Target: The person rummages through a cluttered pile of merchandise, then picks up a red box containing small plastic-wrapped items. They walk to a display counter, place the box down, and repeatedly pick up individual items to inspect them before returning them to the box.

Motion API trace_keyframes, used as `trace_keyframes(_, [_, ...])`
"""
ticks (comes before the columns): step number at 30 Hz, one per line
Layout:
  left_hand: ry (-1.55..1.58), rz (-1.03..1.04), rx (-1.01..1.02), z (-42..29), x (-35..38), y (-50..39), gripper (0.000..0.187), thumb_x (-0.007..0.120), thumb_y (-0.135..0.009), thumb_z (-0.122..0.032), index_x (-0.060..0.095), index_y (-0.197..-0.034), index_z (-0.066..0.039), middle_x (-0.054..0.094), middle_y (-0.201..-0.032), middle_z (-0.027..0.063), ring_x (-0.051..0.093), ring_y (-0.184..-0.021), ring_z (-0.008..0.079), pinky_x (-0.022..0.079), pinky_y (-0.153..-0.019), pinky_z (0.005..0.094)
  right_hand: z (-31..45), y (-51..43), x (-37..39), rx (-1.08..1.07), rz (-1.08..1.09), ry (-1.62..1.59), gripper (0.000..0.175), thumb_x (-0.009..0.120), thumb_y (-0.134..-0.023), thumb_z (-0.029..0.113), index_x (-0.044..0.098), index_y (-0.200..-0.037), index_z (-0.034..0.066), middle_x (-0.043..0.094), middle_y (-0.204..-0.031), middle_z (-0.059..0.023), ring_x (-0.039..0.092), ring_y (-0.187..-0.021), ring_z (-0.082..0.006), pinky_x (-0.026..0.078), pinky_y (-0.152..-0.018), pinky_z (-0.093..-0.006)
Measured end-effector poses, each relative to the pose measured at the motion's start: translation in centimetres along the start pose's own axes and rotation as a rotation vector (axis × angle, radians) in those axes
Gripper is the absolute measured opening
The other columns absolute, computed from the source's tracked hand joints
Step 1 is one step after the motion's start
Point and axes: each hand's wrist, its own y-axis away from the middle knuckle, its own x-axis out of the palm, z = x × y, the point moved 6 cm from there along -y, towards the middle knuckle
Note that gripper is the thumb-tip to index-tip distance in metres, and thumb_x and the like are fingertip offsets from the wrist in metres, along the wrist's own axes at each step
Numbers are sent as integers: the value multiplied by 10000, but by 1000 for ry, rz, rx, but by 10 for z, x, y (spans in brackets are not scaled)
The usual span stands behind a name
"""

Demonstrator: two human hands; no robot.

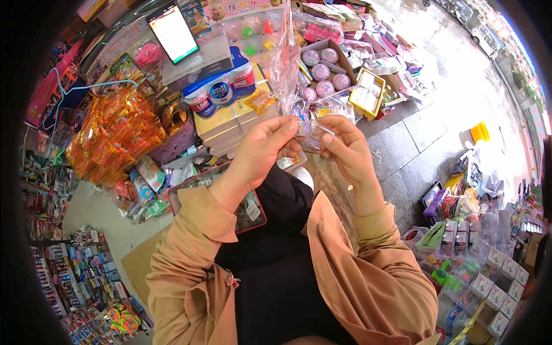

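Note:
Both hands are raised before my chest, close together. My left hand [276, 140] pinches a small item, pale with a bit of blue, between thumb and forefinger; its kind is unclear. Between the fingers of my right hand [345, 140] is a small clear plastic piece [318, 129], perhaps a little bag or case. Whether the two items are joined cannot be told. Below the hands lies a clear plastic box [297, 161] with a label inside. A red-rimmed tray [264, 215] with small packets is partly hidden behind my left forearm.
Ahead, shrink-wrapped cans [220, 90] rest on a stack of yellow-topped boxes [215, 125], near a lit smartphone [173, 33]. Orange packets [118, 133] hang at left beside a purple basket [179, 140]. Glittery balls [320, 72] fill a carton; a yellow box [366, 95] adjoins it. More goods crowd the lower right.

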Motion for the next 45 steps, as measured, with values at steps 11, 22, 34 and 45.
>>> trace_keyframes(11, [-319, -28, 148, -13, -10, 31, 369, 609, -977, -280, 620, -1212, 5, 656, -916, 17, 605, -784, 78, 500, -713, 237, 14, 9, 31, -127, 25, 501, 412, 769, -786, -5, 627, -1173, -25, 652, -1050, -62, 592, -963, -97, 490, -840, -246])
trace_keyframes(22, [-977, -48, 536, -59, -13, 70, 290, 688, -915, -191, 681, -1121, 12, 683, -838, 50, 621, -714, 78, 492, -645, 225, 6, 14, 69, -199, 115, 373, 429, 769, -809, 15, 625, -1209, -44, 674, -1097, -96, 613, -960, -107, 513, -813, -242])
trace_keyframes(34, [-1308, -249, 549, -89, -78, 126, 265, 753, -795, -233, 683, -943, -25, 606, -773, 107, 575, -758, 307, 476, -708, 385, -69, -50, 13, 78, -8, 396, 320, 528, -1000, 361, 607, -998, 51, 603, -805, -18, 493, -584, -72, 401, -536, -220])
trace_keyframes(45, [-1634, -29, 260, -28, -98, 133, 370, 785, -669, -69, 661, -1013, -9, 548, -1010, 78, 508, -989, 289, 431, -864, 388, -169, -50, 24, 516, 130, -367, 279, 550, -967, 241, 591, -1133, 20, 666, -1009, -112, 639, -837, -178, 503, -719, -318])
